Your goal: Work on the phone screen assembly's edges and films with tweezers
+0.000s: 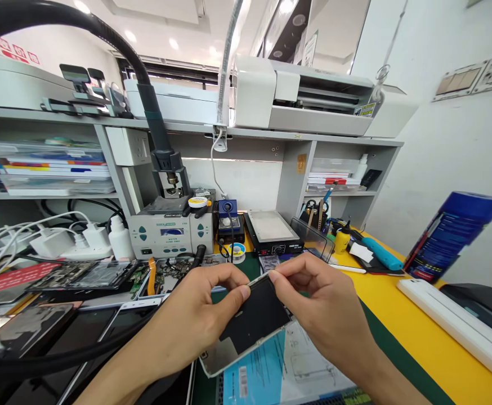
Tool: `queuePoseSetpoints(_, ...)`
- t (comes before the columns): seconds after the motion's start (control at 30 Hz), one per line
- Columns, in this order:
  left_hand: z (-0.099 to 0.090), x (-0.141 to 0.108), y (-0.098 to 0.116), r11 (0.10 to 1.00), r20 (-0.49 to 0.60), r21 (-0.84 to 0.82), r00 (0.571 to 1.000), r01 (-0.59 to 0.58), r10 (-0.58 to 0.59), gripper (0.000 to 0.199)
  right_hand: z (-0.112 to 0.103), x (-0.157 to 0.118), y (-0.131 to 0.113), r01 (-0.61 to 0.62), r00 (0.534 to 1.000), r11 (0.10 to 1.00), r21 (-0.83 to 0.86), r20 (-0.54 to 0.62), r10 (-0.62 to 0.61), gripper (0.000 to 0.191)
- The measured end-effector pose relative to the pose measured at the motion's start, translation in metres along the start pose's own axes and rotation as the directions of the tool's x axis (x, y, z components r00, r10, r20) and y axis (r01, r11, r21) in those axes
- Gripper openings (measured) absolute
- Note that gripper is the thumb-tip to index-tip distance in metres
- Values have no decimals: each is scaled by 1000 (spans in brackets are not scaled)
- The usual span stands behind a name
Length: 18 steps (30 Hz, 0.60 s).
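Both hands hold a flat phone part [258, 316], with a thin pale frame and a dark inner face, tilted above the bench. My left hand [212, 306] pinches its upper edge near the middle, thumb and forefinger together. At the upper right corner, my right hand [313, 298] grips the edge between thumb and fingertips. Whether a smaller piece sits in either pinch is hidden by the fingers. Beneath the part lies a blue and white printed sheet [290, 365] on a green mat.
A soldering and hot-air station [168, 232] stands behind, with a heating plate [273, 228] to its right. Dismantled phones and tablets [85, 278] pile up at left under a black hose [115, 340]. A blue can [448, 236] and a white bar-shaped device [457, 326] are at right.
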<state>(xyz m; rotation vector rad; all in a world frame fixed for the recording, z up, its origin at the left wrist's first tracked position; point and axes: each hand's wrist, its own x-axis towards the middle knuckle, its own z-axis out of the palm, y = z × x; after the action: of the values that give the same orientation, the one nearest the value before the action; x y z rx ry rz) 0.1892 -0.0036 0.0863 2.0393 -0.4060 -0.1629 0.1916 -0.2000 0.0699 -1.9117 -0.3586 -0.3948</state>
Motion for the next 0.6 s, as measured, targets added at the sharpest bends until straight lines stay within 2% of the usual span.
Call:
queuePoseSetpoints(0.2, -3, 5, -3, 998, 1, 17, 998, -59, 59, 27, 3, 4, 5, -109, 992, 991, 83, 75, 103, 21)
queuePoseSetpoints(0.6, -7, 5, -2, 998, 8, 5, 998, -64, 64, 26, 7, 5, 4, -124, 990, 986, 109, 84, 115, 23)
